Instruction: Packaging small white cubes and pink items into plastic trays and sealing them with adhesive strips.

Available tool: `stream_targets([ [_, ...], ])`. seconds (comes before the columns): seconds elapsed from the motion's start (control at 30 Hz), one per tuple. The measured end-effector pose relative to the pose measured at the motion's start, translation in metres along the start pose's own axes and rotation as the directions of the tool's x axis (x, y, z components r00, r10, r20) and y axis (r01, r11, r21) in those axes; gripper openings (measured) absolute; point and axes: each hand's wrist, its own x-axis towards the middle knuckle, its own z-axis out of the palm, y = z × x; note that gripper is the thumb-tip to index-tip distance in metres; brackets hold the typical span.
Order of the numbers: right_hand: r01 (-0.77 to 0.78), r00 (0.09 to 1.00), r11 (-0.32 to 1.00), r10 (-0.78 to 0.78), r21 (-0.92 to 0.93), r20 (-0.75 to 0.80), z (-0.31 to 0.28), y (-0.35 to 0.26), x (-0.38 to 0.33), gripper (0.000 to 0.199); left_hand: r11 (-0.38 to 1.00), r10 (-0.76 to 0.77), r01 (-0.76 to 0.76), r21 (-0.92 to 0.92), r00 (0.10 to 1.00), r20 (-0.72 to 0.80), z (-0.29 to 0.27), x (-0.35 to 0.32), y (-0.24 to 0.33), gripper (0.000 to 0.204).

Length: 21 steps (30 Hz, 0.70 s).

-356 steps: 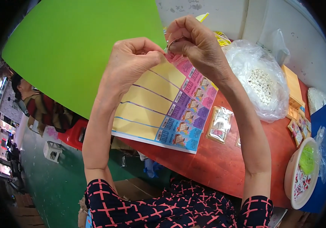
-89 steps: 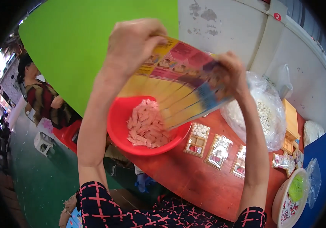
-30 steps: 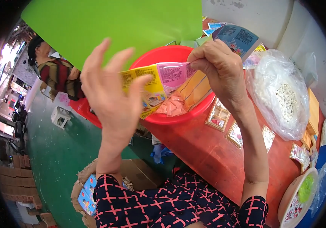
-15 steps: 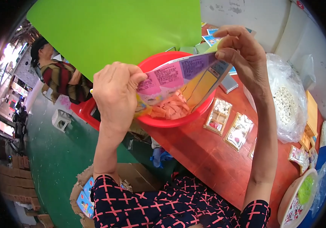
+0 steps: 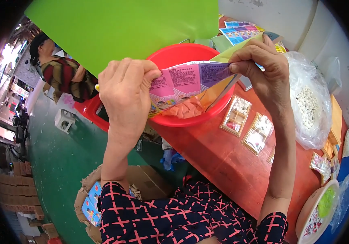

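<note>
Between my two hands stretches a printed card sheet (image 5: pixel 185 77) with pink, purple and yellow panels, creased and partly folded. My left hand (image 5: pixel 126 91) is closed on its left end, the thumb pressing the near face. At the other end my right hand (image 5: pixel 264 69) pinches it between thumb and fingers. A pale green flap (image 5: pixel 235 52) stands up behind the right-hand fingers. Under the sheet is a red basin (image 5: pixel 177 52), holding flat orange-pink pieces (image 5: pixel 185 109), partly hidden by the card.
Compartmented trays (image 5: pixel 237 116) sit on the red table (image 5: pixel 211 158). A clear bag of white pieces (image 5: pixel 307 99) and a pale bowl (image 5: pixel 304 215) are at right. A large green panel (image 5: pixel 125 32) rises behind. Another person (image 5: pixel 60 73) sits left, near a white stool (image 5: pixel 64 120).
The sheet's right part has been drawn further out, with its pale green side showing more. My right hand has shifted slightly right and down; my left hand keeps its hold.
</note>
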Motion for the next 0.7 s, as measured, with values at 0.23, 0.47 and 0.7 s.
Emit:
stream_targets([
  [0.23, -0.021, 0.997, 1.0, 0.02, -0.018, -0.069, 0.007, -0.008, -0.002, 0.008, 0.984, 0.146, -0.148, -0.101, 0.989, -0.032, 0.015, 0.013, 0.023, 0.018],
  [0.47, -0.064, 0.998, 0.996, 0.064, -0.059, -0.01, 0.006, -0.004, -0.004, 0.008, 0.987, 0.158, -0.157, -0.016, 0.984, 0.08, 0.02, 0.015, 0.025, 0.016],
  [0.7, -0.09, 0.991, 0.995, 0.093, 0.034, -0.098, 0.001, -0.006, -0.002, 0.023, 0.988, 0.134, -0.125, -0.087, 0.985, 0.111, 0.023, 0.024, 0.038, 0.015],
])
